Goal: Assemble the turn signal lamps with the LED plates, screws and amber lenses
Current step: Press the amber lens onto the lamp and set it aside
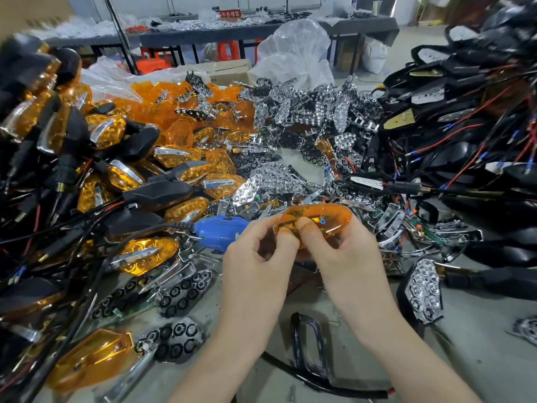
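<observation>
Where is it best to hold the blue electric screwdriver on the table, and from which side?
Probably wrap the hand round the middle of the blue electric screwdriver, coming from above: it lies flat with its rounded body exposed on top. Its black cable leaves the left end; the other end is hidden behind the left hand.

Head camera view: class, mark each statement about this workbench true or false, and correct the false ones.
1. The left hand and the right hand both hold one amber lens. True.
2. The blue tool lies to the right of the hands. False: it lies on the table to their left.
3. Finished lamps with amber lenses are piled at the left. True.
4. The sign on the far table is green. False: it is red.
</observation>
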`<state>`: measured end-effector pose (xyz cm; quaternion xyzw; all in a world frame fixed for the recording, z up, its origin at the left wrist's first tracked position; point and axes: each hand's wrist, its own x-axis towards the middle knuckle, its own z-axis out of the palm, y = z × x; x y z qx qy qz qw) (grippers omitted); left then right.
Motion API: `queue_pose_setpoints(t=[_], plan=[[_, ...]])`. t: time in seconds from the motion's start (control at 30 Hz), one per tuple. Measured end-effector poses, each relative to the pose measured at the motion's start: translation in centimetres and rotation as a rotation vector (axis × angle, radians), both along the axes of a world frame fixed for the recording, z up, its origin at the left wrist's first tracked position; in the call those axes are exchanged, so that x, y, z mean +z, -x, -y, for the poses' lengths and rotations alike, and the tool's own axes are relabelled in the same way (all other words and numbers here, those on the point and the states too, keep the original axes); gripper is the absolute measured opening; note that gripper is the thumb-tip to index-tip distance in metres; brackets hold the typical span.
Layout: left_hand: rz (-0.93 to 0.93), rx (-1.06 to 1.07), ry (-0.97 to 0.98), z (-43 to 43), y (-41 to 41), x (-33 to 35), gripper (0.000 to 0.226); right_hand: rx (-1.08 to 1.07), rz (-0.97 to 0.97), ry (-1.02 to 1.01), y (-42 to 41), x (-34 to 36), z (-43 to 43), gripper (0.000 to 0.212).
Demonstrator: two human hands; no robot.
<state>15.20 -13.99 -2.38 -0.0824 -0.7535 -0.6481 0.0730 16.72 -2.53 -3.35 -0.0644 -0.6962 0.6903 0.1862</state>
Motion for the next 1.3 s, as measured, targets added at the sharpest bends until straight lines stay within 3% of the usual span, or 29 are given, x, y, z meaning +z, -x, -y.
queue_pose_setpoints(t=[0.17, 0.4, 0.63, 0.93, 1.0, 1.1, 1.17, 1.3], plan=[[-0.008, -0.034, -0.019, 0.1, 0.0, 0.2, 0.020, 0.025, -0.002, 0.001, 0.1, 0.1, 0.0, 0.008], [-0.114, -0.001, 0.109, 0.4, 0.0, 0.0, 0.014, 0.014, -0.022, -0.053, 0.4, 0.2, -0.6, 0.002], [-0.175, -0.055, 0.152, 1.0, 0.3, -0.2, 0.012, 0.025, -0.025, -0.065, 0.6, 0.4, -1.0, 0.012], [0.313, -0.487, -0.418, 1.3, 0.6, 0.7, 0.025, 0.237, 0.005, -0.367, -0.2, 3.1, -4.7, 0.002], [0.378, -0.520, -0.475, 0.7, 0.4, 0.6, 0.025, 0.274, 0.035, -0.432, -1.2, 3.6, -5.4, 0.012], [0.378, -0.541, -0.509, -0.1, -0.3, 0.6, 0.028, 0.397, 0.160, -0.455, -3.2, 4.3, -7.1, 0.045], [0.395, -0.522, -0.528, -0.4, -0.7, 0.9, 0.036, 0.296, 0.187, -0.485, -5.0, 4.5, -8.7, 0.043], [0.426, -0.448, -0.555, -0.7, -0.7, 1.1, 0.050, -0.179, 0.303, -0.481, -8.7, 3.1, -11.3, 0.010]])
